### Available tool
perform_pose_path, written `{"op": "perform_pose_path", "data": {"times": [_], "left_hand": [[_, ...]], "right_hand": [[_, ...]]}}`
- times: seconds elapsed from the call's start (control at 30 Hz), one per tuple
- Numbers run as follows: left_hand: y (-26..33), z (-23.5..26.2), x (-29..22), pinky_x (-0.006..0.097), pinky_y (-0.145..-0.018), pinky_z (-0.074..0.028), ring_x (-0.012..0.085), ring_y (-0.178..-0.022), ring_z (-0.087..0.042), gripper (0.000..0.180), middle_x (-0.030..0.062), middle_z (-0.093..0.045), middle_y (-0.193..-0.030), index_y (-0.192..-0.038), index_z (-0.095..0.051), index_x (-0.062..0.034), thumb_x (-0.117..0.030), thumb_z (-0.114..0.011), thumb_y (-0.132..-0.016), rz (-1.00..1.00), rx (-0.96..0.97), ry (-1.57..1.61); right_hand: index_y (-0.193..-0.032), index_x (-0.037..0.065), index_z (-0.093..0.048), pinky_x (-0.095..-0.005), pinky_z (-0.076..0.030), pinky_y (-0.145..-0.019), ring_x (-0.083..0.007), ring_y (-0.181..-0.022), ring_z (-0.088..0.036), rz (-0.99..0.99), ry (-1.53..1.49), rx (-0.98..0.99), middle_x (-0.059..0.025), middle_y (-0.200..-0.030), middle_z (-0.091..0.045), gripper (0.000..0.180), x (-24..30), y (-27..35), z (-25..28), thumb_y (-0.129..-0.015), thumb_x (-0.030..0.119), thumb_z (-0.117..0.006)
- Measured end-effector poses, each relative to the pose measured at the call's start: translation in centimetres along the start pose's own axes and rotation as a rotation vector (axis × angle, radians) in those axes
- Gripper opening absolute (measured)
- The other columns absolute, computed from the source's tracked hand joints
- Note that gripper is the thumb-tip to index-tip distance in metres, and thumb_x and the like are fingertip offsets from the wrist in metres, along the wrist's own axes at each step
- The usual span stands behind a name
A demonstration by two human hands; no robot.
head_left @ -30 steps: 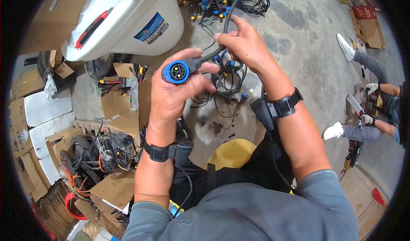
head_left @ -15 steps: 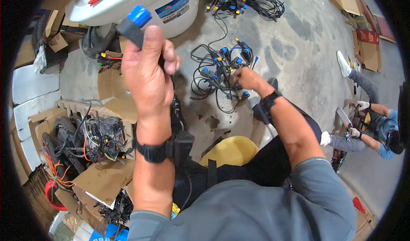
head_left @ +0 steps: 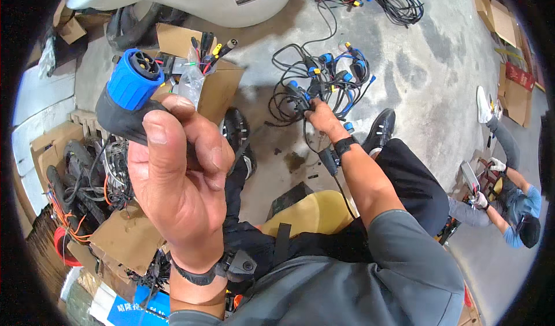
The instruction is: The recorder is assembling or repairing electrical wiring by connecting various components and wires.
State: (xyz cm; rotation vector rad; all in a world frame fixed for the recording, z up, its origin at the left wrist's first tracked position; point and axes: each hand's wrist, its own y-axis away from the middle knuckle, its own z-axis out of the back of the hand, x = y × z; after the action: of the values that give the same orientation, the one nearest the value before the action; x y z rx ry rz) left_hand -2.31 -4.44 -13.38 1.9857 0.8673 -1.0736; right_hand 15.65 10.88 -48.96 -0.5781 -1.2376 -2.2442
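Close up on the left, my left hand [head_left: 185, 176] is closed around a round cable connector [head_left: 132, 80] with a ribbed blue collar and a black body. The connector's open end, showing pins inside, tilts up and to the right. Lower and farther off, my right hand [head_left: 325, 118] reaches down to a tangle of black and blue cables [head_left: 351, 97] on the floor. Its fingers are bent and pressed together on a black cable at the near side of the tangle; the fingertips are partly hidden. Several blue-collared connectors and yellow plugs lie in that tangle.
A second cable bundle [head_left: 399, 3] lies farther back, beside a large white tub [head_left: 254, 14]. Open cardboard boxes [head_left: 222, 92] with leads and tyres [head_left: 78, 178] crowd the left. A yellow seat [head_left: 309, 210] is below me. At right, another person [head_left: 514, 196] works in white gloves.
My left hand has come closer and turned, showing the connector's open end. My right hand has shifted to the near-left part of the tangle. The view has swung, moving the tub up.
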Motion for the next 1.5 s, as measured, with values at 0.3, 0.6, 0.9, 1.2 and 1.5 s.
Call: {"op": "perform_pose_path", "data": {"times": [0.3, 0.6, 0.9, 1.2, 1.5], "left_hand": [[0.6, -0.2, 0.3, 0.026, -0.047, -0.026, 0.0093, -0.045, -0.034, 0.041, 0.0004, -0.047, -0.061, -0.111, -0.059, -0.005, -0.043, -0.048, -0.099, 0.011, 0.007, -0.02], [1.2, -0.2, 0.5, 0.026, -0.048, -0.025, 0.0089, -0.045, -0.034, 0.042, 0.0004, -0.047, -0.062, -0.112, -0.058, -0.005, -0.043, -0.046, -0.1, 0.009, 0.018, -0.024], [0.8, -0.3, 0.8, 0.025, -0.047, -0.025, 0.0087, -0.047, -0.033, 0.039, 0.0005, -0.046, -0.063, -0.112, -0.057, -0.004, -0.039, -0.044, -0.101, 0.01, 0.04, 0.0], [-1.3, -2.0, 0.6, 0.021, -0.041, -0.029, 0.0069, -0.046, -0.043, 0.016, 0.0, -0.054, -0.064, -0.088, -0.055, -0.0055, -0.013, -0.069, -0.088, -0.014, -0.008, -0.054], [-1.5, -4.8, 3.5, 0.021, -0.04, -0.033, 0.0076, -0.043, -0.047, 0.021, 0.0079, -0.064, -0.065, -0.082, -0.06, -0.0048, -0.023, -0.07, -0.085, 0.166, 0.016, -0.16]], "right_hand": [[-0.099, -0.004, -0.058, -0.0403, -0.05, -0.08, -0.0377, -0.095, -0.064, -0.042, -0.227, 0.09, -0.0249, -0.097, -0.065, 0.038, -1.9, 0.5, -3.9, -0.074, 0.018, -0.077], [-0.113, -0.006, -0.057, -0.0354, -0.051, -0.073, -0.0269, -0.082, -0.064, -0.008, -0.334, -0.103, -0.019, -0.095, -0.066, 0.046, -0.8, 2.3, -6.9, -0.074, 0.012, -0.073], [-0.101, -0.003, -0.061, -0.0304, -0.042, -0.05, -0.0139, -0.057, -0.052, -0.242, -0.685, 0.064, -0.0059, -0.077, -0.062, 0.029, 0.6, 1.8, -4.6, -0.085, 0.021, -0.069], [-0.106, 0.001, -0.064, -0.0229, -0.042, -0.05, -0.0073, -0.052, -0.047, -0.005, -0.827, 0.213, -0.0014, -0.082, -0.064, 0.022, 7.0, 6.3, 10.0, -0.091, 0.016, -0.058], [-0.116, -0.003, -0.056, -0.0239, -0.048, -0.058, -0.0049, -0.057, -0.045, 0.569, -1.126, 0.015, -0.0027, -0.085, -0.057, 0.028, 17.9, 15.5, 26.5, -0.098, 0.017, -0.052]]}}
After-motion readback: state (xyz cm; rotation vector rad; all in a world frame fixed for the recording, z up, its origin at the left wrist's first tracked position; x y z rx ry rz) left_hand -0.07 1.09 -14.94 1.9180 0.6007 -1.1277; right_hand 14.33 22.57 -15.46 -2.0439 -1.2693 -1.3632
